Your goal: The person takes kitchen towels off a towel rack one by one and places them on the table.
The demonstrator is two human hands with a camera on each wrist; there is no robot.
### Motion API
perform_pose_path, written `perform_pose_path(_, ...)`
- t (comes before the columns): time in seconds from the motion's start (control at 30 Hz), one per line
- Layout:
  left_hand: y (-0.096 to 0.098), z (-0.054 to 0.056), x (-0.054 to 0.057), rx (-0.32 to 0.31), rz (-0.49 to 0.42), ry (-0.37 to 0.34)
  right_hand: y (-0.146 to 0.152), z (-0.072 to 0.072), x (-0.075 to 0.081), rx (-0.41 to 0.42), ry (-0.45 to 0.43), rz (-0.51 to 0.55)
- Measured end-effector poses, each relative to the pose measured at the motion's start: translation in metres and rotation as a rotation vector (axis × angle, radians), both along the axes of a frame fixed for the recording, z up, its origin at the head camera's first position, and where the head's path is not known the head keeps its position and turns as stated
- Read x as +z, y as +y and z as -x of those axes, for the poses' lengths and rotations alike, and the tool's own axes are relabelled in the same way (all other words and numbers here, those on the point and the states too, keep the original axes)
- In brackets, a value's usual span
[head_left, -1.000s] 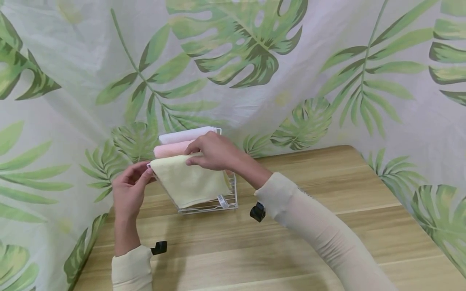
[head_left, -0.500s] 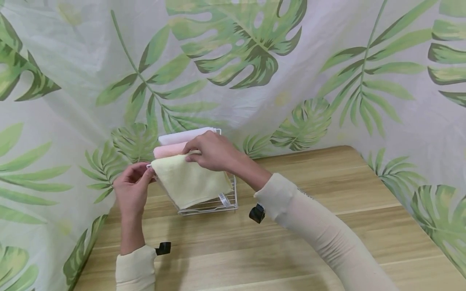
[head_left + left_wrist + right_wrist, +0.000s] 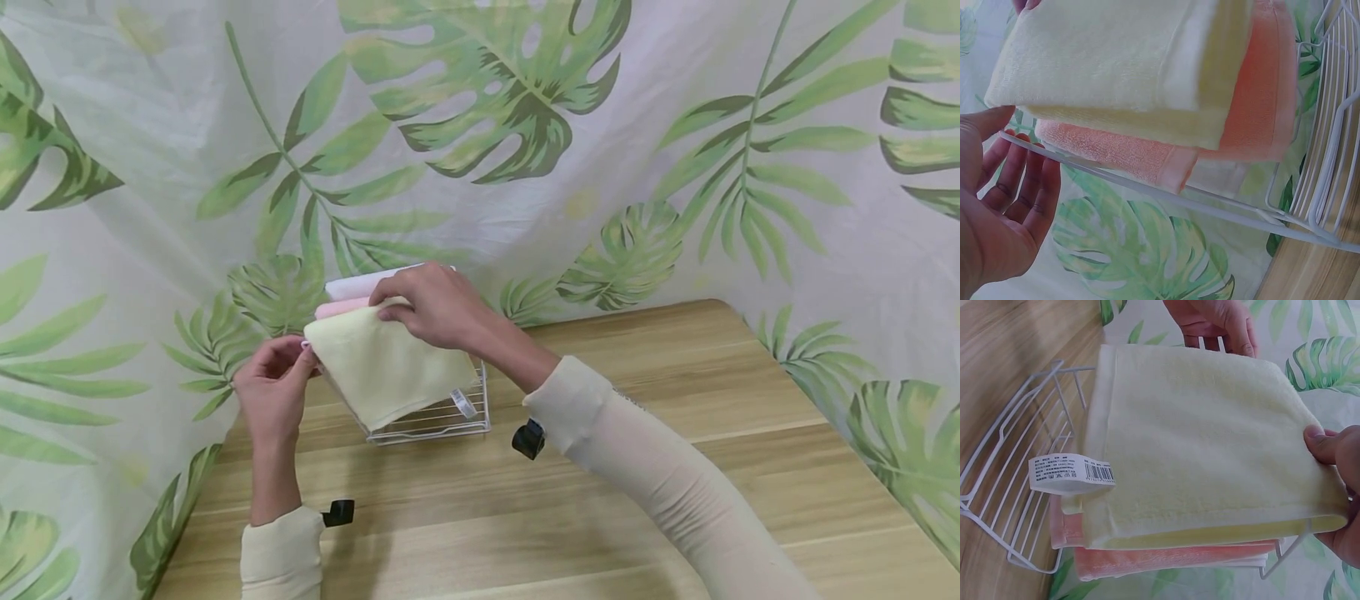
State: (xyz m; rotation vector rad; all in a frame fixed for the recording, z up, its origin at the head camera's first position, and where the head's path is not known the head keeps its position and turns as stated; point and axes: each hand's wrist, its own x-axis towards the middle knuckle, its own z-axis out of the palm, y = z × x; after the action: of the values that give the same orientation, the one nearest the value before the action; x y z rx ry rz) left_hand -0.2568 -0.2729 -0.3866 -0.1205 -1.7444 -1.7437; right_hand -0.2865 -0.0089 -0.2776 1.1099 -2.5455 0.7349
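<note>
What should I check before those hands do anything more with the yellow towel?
1. Right hand gripping the yellow towel: ok, at its upper fold.
2. Left hand holding the wire rack: ok, by one wire end.
3. Yellow towel's lower edge level: not ok, it slants in the head view.
4. Yellow towel resting on its bar: cannot tell, the cloth hides it.
5. Label in sight: ok.

the yellow towel (image 3: 1197, 437) is matt, fuzzy cloth, the rack (image 3: 1300, 232) probably metal, the table (image 3: 600, 517) wood.
</note>
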Motion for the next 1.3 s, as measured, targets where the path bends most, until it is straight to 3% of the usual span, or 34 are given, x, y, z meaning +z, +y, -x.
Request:
perform_pose_path(0.37, 0.005, 0.003, -0.001, 0.042, -0.035, 0.003, 0.0, -0.002, 0.009, -0.022, 0.024, 0.016)
perform_pose_path(1.3, 0.01, 0.0, 0.0, 0.048, -0.1, 0.041, 0.01, 0.0, 0.059, 0.021, 0.158, 0.211)
